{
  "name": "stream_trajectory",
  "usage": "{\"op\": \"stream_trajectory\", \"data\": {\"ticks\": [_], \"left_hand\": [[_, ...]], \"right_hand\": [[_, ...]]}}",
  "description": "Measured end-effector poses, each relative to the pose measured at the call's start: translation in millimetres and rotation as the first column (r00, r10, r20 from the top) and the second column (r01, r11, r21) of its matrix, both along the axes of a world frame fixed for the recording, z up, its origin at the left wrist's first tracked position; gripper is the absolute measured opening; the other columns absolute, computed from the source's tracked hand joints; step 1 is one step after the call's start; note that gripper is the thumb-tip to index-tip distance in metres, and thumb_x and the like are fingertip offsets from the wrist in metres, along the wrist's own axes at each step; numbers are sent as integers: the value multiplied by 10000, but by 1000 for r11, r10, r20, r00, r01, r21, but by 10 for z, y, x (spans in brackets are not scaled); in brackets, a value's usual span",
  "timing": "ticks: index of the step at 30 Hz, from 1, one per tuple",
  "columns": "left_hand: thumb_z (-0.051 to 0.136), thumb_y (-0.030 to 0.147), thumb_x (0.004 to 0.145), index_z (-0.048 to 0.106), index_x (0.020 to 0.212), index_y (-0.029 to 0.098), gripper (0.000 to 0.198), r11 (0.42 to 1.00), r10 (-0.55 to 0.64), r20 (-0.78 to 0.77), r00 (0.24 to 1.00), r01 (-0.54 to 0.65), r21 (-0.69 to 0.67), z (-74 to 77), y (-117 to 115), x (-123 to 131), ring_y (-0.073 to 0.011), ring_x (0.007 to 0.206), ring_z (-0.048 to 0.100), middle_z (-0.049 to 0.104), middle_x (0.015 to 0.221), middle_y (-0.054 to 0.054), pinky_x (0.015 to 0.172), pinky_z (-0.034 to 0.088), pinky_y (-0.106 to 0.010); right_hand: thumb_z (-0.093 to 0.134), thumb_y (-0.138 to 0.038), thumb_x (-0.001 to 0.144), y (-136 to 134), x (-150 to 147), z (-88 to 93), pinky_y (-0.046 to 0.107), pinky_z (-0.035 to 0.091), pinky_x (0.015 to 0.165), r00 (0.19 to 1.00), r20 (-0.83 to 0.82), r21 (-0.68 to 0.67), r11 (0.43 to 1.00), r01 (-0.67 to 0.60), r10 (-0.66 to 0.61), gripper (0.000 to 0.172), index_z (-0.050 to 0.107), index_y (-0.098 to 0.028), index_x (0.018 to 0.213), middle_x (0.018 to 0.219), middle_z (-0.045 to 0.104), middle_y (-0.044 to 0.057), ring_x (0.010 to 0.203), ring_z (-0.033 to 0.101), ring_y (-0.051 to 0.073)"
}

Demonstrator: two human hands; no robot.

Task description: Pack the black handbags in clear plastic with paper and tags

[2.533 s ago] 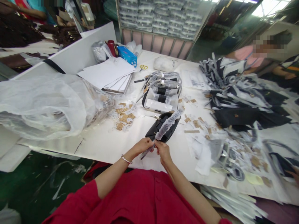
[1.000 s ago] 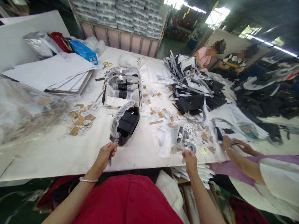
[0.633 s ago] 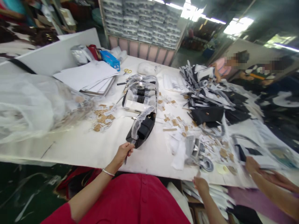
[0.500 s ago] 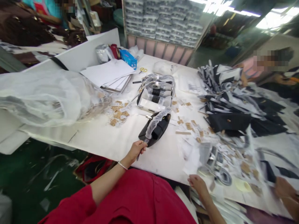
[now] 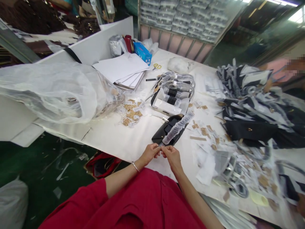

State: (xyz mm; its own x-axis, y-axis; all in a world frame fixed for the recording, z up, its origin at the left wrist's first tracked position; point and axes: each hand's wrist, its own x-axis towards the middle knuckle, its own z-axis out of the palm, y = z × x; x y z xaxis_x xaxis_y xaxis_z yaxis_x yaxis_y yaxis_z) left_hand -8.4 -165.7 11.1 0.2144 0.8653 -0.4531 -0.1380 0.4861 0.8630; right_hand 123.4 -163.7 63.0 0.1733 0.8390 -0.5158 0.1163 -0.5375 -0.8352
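Observation:
A black handbag (image 5: 164,130) lies on the white table in front of me. Its strap (image 5: 178,128) is wrapped in clear plastic and slants across the bag. My left hand (image 5: 151,152) pinches the near end of the strap, just below the bag. Close against it, my right hand (image 5: 171,155) has its fingertips closed on the same strap end. The exact spot between the fingertips is too small to make out. Beyond the bag stands a row of handbags (image 5: 172,92) with plastic-wrapped handles and a white panel in front.
Brown tags (image 5: 131,113) lie left of the bag, more to its right. White sheets (image 5: 121,70), a blue box (image 5: 142,53) and yellow scissors (image 5: 157,66) sit farther back. A plastic bag (image 5: 78,92) covers the left edge. Black bags (image 5: 252,128) are heaped at right, near another person.
My right hand has come from the table's front edge, at the right, to meet my left hand at the strap end. The view has shifted, so the table appears farther right.

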Motion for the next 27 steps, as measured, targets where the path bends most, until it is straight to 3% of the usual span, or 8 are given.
{"op": "stream_trajectory", "data": {"ticks": [7, 16, 23, 27], "left_hand": [[658, 556, 722, 538, 687, 177, 398, 998, -68, 28, 997, 67, 19, 79, 30, -134, -75, 444, 456, 582, 564, 20, 461, 341, -212], [720, 481, 630, 583, 685, 151, 361, 963, -50, 288, 956, 123, -240, 78, 84, -218, -40, 398, 301, 481, 509, 54, 425, 178, -215], [720, 377, 609, 531, 626, 161, 287, 921, -74, 335, 939, 193, -337, 73, 116, -211, -28, 387, 244, 413, 483, 74, 409, 120, -206], [726, 353, 607, 548, 624, 152, 269, 925, -61, 319, 946, 174, -338, 94, 131, -216, -24, 383, 254, 425, 484, 71, 405, 122, -205]], "right_hand": [[795, -565, 561, 12, -43, -145, 260, 441, 496, 995, 28, -34, 995, 97, -96, 440, 638, -160, 629, 575, 665, 36, 500, 555, 131], [851, -483, 475, 39, 72, -64, 277, 502, 594, 974, -221, -163, 983, -87, 49, 476, 670, -135, 744, 749, 735, 84, 572, 615, 130], [737, -320, 535, 73, -143, -207, 298, 511, 531, 995, -43, -112, 990, 82, -87, 205, 630, -191, 654, 521, 642, -8, 485, 589, 157], [693, -329, 561, 81, -187, -219, 301, 510, 497, 992, 76, -124, 987, 105, -96, 201, 635, -191, 695, 558, 647, -3, 507, 609, 173]]}}
